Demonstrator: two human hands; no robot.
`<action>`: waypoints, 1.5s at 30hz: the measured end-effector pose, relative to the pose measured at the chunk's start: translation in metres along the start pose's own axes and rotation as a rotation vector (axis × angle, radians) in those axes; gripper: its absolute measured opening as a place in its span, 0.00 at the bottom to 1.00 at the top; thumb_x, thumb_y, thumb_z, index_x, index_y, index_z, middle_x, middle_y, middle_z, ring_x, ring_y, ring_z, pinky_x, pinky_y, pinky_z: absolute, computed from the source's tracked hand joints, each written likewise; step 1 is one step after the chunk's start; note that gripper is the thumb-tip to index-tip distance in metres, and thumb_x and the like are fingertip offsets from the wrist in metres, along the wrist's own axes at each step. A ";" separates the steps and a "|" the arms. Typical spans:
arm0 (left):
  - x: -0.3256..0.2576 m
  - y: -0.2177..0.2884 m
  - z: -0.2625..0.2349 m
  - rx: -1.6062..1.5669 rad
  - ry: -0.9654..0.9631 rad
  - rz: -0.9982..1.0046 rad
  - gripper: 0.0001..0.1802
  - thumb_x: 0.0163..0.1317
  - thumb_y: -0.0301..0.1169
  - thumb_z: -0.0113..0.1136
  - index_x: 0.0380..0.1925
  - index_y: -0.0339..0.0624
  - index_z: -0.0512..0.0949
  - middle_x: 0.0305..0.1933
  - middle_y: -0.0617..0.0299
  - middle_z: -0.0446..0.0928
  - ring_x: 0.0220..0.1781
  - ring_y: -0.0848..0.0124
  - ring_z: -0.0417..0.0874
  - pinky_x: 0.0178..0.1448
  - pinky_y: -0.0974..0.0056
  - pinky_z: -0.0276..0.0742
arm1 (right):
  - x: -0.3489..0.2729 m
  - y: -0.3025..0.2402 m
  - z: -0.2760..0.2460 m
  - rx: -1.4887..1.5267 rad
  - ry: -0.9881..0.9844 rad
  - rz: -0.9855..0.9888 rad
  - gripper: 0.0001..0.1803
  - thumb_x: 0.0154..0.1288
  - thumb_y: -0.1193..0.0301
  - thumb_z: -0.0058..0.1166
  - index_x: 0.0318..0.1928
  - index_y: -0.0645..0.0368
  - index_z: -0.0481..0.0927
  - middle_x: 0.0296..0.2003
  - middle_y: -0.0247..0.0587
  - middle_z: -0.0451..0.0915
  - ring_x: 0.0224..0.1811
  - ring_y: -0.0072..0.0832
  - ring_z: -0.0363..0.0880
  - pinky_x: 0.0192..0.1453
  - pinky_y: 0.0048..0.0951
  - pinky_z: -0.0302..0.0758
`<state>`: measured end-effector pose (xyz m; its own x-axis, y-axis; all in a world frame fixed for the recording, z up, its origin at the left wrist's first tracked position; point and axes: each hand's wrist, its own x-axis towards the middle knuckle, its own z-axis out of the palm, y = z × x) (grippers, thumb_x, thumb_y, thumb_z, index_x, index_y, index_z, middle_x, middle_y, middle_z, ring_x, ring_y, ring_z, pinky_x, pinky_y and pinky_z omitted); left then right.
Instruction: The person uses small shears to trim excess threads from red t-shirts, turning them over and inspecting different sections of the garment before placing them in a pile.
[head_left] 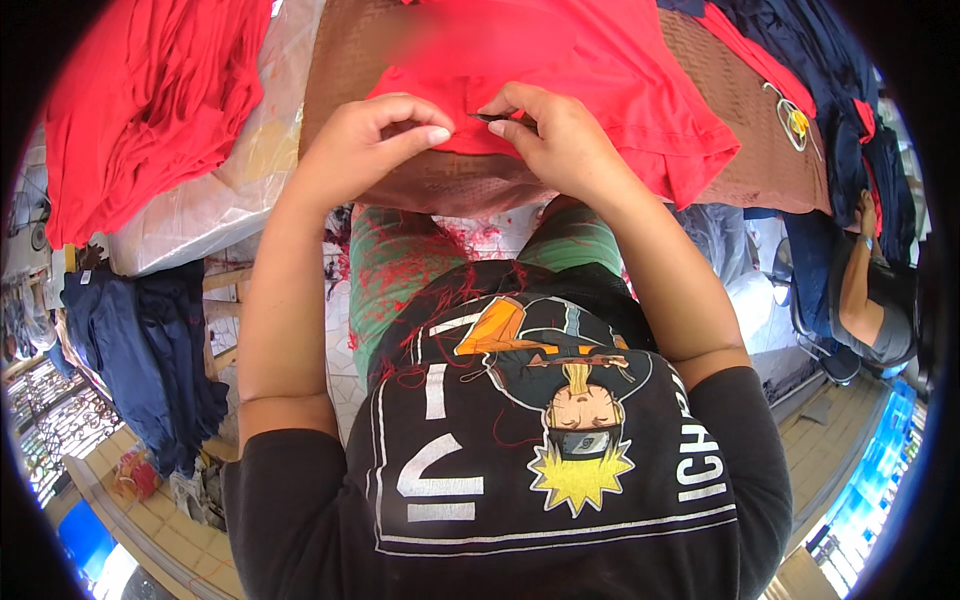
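A red garment (640, 110) lies on the brown-covered table in front of me, its near edge under my hands. My left hand (375, 145) is closed, thumb and forefinger pinched at the garment's near edge. Just to its right, my right hand (550, 130) pinches a small, slim dark tool (489, 117). The tool's thin tip points left over the red cloth; most of it is hidden by the fingers, so its exact kind does not show. Loose red threads (430, 250) are scattered over my lap and green trousers.
A pile of red garments (150, 110) rests on a plastic-wrapped surface (170, 225) at left. Dark blue garments (150, 350) hang below it. On the brown cloth (750, 170) at right lies a white and yellow cord (793, 120). Another person's arm (855, 270) shows at far right.
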<state>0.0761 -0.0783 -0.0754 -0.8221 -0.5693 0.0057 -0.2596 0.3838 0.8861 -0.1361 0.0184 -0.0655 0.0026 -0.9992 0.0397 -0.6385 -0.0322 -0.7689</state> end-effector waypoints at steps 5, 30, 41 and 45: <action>0.012 -0.006 0.029 0.331 0.207 0.080 0.11 0.58 0.28 0.62 0.41 0.39 0.81 0.43 0.57 0.81 0.42 0.66 0.83 0.48 0.66 0.78 | -0.003 0.012 0.010 0.081 -0.018 0.021 0.08 0.63 0.75 0.55 0.43 0.62 0.78 0.33 0.43 0.82 0.37 0.28 0.81 0.44 0.29 0.75; -0.010 0.013 0.006 0.444 0.173 0.164 0.08 0.59 0.29 0.59 0.37 0.40 0.81 0.44 0.60 0.80 0.47 0.60 0.79 0.54 0.62 0.73 | -0.016 0.006 -0.021 -0.248 0.032 -0.156 0.16 0.56 0.68 0.62 0.45 0.56 0.77 0.40 0.40 0.78 0.38 0.38 0.82 0.42 0.37 0.77; 0.007 -0.010 0.015 0.183 0.633 0.088 0.09 0.69 0.30 0.52 0.41 0.39 0.79 0.40 0.64 0.79 0.47 0.78 0.76 0.54 0.71 0.70 | -0.041 0.066 -0.059 -0.385 0.155 -0.241 0.13 0.54 0.75 0.61 0.42 0.57 0.80 0.39 0.35 0.79 0.35 0.34 0.81 0.40 0.31 0.77; 0.013 -0.024 0.008 -0.309 0.772 0.149 0.11 0.71 0.34 0.51 0.40 0.38 0.77 0.37 0.68 0.76 0.42 0.81 0.74 0.52 0.73 0.69 | -0.039 0.095 -0.093 0.141 0.135 -0.014 0.08 0.63 0.70 0.59 0.40 0.59 0.79 0.34 0.27 0.76 0.29 0.20 0.75 0.35 0.22 0.73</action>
<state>0.0675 -0.0894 -0.1003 -0.2302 -0.9088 0.3480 0.0665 0.3421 0.9373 -0.2680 0.0563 -0.0807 -0.0986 -0.9868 0.1285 -0.5252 -0.0580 -0.8490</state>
